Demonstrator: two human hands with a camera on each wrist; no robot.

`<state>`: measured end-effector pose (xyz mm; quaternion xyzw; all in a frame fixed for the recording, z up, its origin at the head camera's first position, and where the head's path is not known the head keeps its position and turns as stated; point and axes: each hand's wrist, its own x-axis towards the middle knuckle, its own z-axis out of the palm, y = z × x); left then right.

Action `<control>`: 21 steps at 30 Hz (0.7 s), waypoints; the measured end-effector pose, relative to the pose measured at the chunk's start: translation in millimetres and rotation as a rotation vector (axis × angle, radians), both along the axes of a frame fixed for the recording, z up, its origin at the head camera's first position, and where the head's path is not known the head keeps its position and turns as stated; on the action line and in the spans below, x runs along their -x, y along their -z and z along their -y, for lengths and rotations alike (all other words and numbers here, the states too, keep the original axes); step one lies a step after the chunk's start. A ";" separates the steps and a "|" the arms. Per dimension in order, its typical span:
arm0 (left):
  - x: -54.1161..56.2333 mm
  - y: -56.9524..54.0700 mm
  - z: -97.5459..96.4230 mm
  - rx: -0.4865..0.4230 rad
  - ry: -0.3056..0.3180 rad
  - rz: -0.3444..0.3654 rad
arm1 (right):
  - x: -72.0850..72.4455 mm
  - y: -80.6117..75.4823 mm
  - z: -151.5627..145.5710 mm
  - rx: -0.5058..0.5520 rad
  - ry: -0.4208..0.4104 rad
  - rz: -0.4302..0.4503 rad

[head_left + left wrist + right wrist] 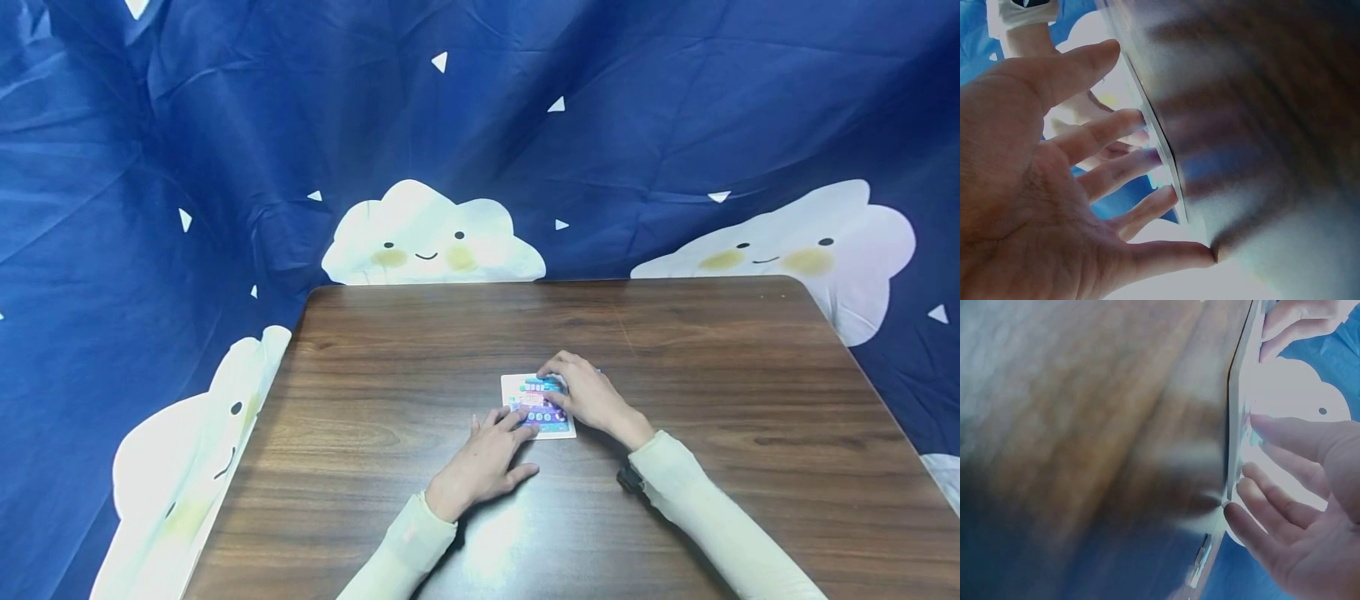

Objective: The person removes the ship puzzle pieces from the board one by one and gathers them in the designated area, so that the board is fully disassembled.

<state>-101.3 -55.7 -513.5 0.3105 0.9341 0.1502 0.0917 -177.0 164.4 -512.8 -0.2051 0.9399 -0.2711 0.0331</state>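
Observation:
A flat, square, white-bordered board (557, 433) with a blue and purple print lies on the wooden table; its exact kind cannot be told. From the near left, my left hand (483, 458) rests its spread fingertips on the print, the thumb out to the side. My right hand (592, 393) reaches over the far right corner, fingers slightly bent and touching the board. Seen edge-on in the left wrist view, the board (1161, 140) is thin and meets several fingertips. In the right wrist view, the right hand's fingers (1272, 506) lie along the board's face and corner.
A small thin piece (1200, 559) lies on the table beyond the right hand, mostly hidden in the head view. The brown wooden table (405, 342) has rounded far corners. Behind it hangs a blue curtain (480, 125) with white clouds and triangles.

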 end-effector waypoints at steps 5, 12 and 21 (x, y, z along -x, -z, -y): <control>0.1 -0.6 0.0 0.001 -0.002 -0.003 | 2.2 1.3 0.7 0.035 -0.003 -0.032; -0.9 -0.5 0.4 -0.002 -0.005 0.000 | 5.7 4.0 -0.2 0.088 -0.015 -0.038; -0.4 -1.9 0.2 -0.003 -0.011 0.014 | 8.0 2.9 -1.0 0.117 0.006 0.002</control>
